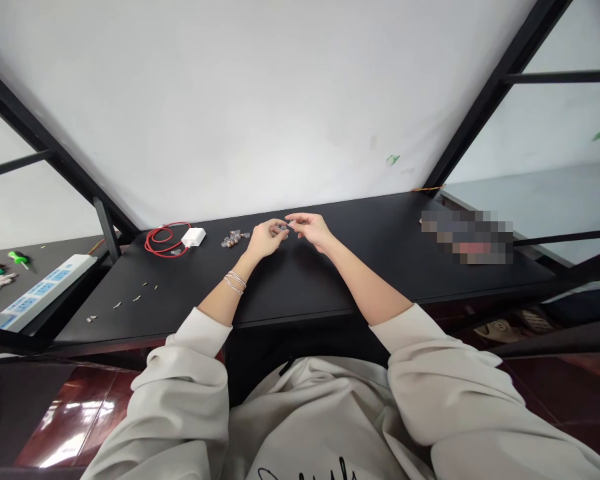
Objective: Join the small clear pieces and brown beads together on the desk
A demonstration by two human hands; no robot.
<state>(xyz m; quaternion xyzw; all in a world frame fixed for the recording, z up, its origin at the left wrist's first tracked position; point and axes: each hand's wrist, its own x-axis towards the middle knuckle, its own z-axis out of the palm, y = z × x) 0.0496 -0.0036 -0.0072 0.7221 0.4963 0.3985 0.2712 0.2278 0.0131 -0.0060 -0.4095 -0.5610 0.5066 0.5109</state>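
Note:
Both hands meet over the back middle of the black table (330, 283). My left hand (267, 239), with a beaded bracelet (235, 281) at its wrist, pinches something small and greyish. From the other side my right hand (312, 230) pinches a small clear piece (293, 225) between thumb and fingers. The fingertips of the two hands almost touch, and the pieces are too small to name. Just left of my left hand lies a small pile of clear and brownish pieces (234, 239).
A white charger (194, 237) and coiled red cable (153, 244) lie at the back left. Small bits (117, 305) are scattered at the front left. Beyond the frame are a white power strip (50, 290) and green screwdriver (18, 257). A blurred-out item (467, 238) sits right.

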